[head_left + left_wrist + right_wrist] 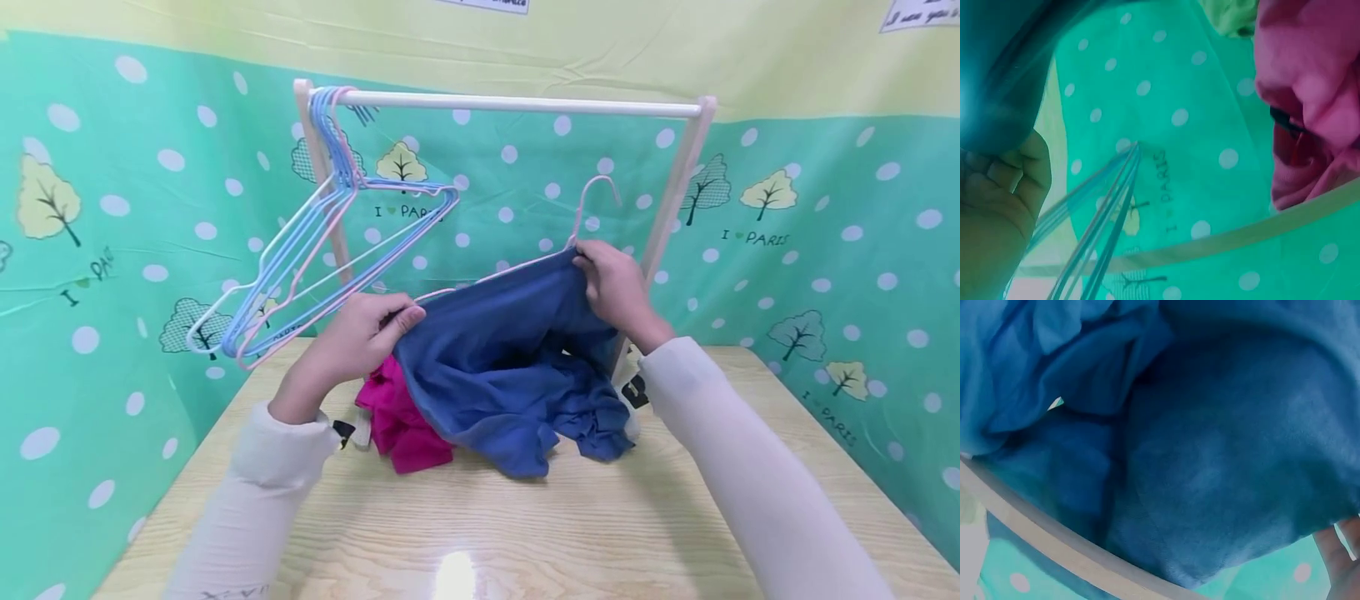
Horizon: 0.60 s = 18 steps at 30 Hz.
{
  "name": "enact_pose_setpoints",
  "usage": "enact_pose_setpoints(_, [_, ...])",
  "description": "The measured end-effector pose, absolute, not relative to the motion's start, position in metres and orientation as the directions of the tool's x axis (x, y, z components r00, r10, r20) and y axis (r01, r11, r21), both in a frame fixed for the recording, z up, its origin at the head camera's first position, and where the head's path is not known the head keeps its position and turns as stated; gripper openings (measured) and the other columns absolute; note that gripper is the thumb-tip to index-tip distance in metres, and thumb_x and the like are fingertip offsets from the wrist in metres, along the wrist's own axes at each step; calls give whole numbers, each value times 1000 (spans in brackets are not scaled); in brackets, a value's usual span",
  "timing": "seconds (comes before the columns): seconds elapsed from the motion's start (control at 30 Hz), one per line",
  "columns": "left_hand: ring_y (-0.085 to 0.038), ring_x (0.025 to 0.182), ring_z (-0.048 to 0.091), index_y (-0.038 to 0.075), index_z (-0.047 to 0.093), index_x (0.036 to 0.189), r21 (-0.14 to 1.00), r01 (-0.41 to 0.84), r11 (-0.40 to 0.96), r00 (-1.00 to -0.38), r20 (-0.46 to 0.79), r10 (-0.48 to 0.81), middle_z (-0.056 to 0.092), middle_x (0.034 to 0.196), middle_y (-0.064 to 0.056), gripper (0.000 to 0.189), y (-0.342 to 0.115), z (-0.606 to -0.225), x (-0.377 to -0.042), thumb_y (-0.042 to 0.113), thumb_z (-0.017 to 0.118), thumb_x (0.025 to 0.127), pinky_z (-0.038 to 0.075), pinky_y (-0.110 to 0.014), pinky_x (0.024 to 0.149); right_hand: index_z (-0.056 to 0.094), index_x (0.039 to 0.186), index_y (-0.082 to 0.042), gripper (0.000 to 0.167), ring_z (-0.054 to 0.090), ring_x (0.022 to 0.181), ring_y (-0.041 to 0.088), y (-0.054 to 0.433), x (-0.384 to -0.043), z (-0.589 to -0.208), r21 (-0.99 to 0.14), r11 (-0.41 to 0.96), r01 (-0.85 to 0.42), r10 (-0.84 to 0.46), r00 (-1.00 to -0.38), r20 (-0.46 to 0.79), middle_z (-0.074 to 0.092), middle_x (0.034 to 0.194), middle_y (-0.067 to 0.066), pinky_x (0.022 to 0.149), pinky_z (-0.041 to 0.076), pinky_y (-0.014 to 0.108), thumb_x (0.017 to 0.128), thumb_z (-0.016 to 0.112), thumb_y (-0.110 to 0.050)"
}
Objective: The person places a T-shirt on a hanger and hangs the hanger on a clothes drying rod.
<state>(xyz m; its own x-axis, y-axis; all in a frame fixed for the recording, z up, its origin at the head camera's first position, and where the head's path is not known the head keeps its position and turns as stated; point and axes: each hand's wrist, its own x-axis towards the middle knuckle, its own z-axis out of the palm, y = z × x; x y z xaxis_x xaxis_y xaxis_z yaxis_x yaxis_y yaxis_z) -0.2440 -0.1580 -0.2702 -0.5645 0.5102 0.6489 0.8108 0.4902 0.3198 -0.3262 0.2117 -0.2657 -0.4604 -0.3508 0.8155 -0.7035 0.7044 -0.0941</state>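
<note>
A blue garment, its upper edge stretched on a slant, hangs in folds between both hands in the head view. My left hand pinches the left end of that edge between thumb and fingers. At the higher right end, my right hand grips the cloth beside the hook of a pink hanger. The hanger's bar shows just along the garment's top edge; the remainder is hidden by cloth. In the right wrist view the blue cloth fills most of the picture, with fingertips at its lower right.
Several blue, white and pink hangers hang at the left end of the rack's white rail. Behind the blue garment, magenta cloth lies on the wooden table. A rack post stands just beyond my right hand.
</note>
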Motion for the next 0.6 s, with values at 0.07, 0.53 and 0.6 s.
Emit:
enact_pose_setpoints(0.07, [-7,52,40,13,64,81,316,820,477,-548,675,495,37,61,10,21,-162,-268,-245,8,63,101,37,-26,54,65,104,6,9,65,90,38,214,-326,-265,-101,694,-713,-356,-461,813,67,98,21,80,51,51,102,58,-1])
enact_pose_setpoints(0.53, [-16,52,43,11,72,91,514,737,439,-674,604,424,43,61,3,19,-161,-261,-250,17,61,104,39,-28,53,68,112,7,15,64,96,40,215,-321,-267,-125,619,-775,-414,-458,786,70,105,24,84,50,52,100,61,2])
enact_pose_setpoints(0.6, [-18,55,45,11,74,93,542,707,454,-706,563,428,45,62,2,21,-159,-262,-252,21,60,105,39,-29,55,68,115,8,18,64,98,41,211,-320,-267,-124,609,-783,-413,-446,794,70,108,24,85,51,51,100,62,1])
